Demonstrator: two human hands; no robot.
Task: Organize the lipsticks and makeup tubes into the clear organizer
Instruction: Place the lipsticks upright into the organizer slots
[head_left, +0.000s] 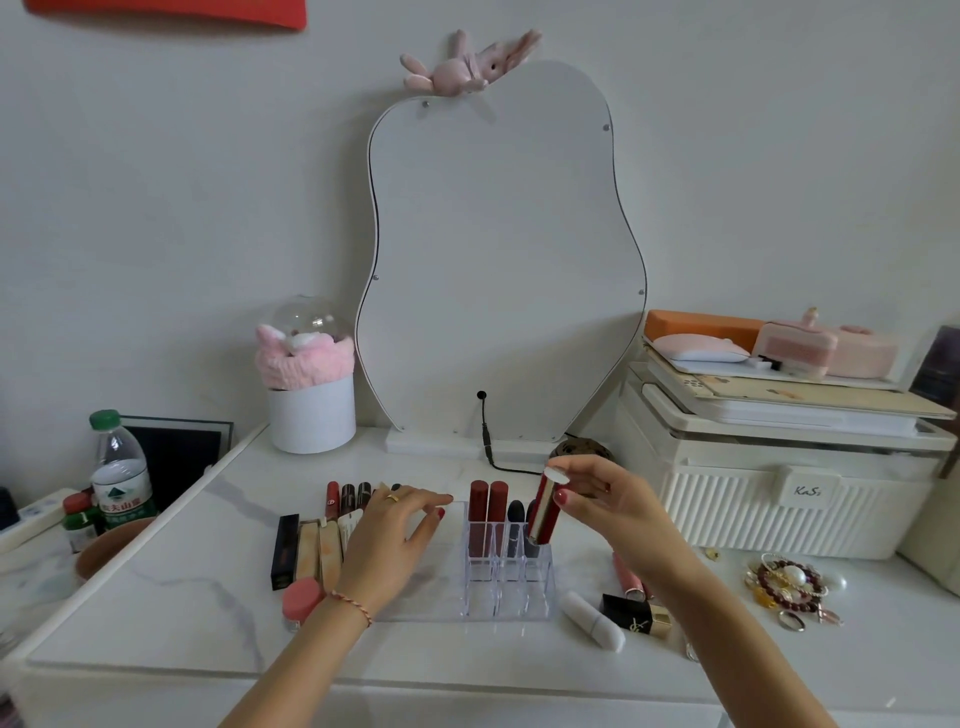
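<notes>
Our right hand pinches a red and silver lipstick near its top, thumb and fingers curled round it, the tube tilted with its lower end dipping into the back right slot of the clear organizer. Our left hand lies flat with fingers straight, resting on the organizer's left part and holding nothing; there's a gold ring on one finger and a red cord bracelet at the wrist.

Inside the organizer, two dark red tubes stand upright in the back row, and a black-capped lipstick stands just beside them, left of the one we're holding. The front slots look bare, though the clear plastic makes that hard to judge.

Left of the organizer, a row of dark red lip glosses lies on the counter, partly behind our left hand, and nearer us sit a black box and some pale peach tubes. A pink round jar sits close to our left wrist.

Right of the organizer we've got a white lipstick lying flat, a black and gold lipstick just beside it, and a pink lip gloss partly under our right forearm. Further right lies a heap of beaded bracelets. Behind the organizer stands a wavy mirror.
</notes>
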